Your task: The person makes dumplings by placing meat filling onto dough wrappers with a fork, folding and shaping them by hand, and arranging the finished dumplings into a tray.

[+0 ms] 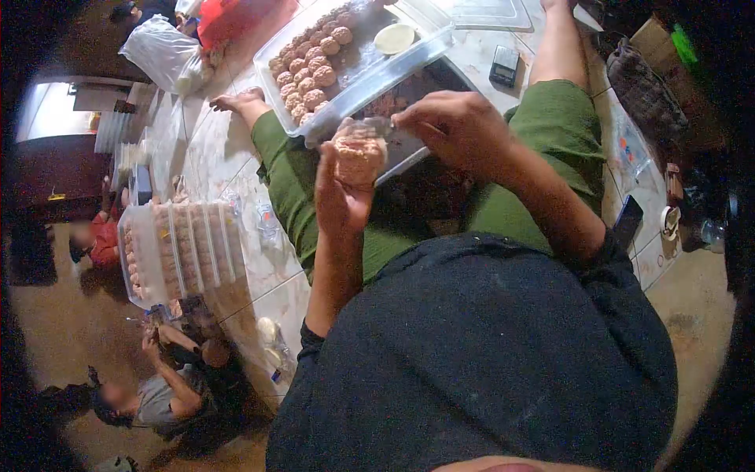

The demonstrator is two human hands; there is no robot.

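In the head view, your left hand (346, 203) is cupping a pale pink, rough lump (359, 161) in front of you, just beside the near edge of a clear tub (385, 82). Your right hand (460, 126) is pinching something blurred against the lump's top; you cannot tell what. Rows of similar balls (314, 76) are covering the left part of the tub, and a cream disc (394, 38) is lying toward its right end. The lump is remaining outside those rows, its top looking uneven. A dark tray (440, 85) is sitting partly under the tub. You are sitting on a smeared white tiled floor (206, 149), with a small scale (504, 66) lying near your right leg. To your left, stacked tubs (189, 244) are holding more balls, and a person in grey (161, 400) is sitting beyond.
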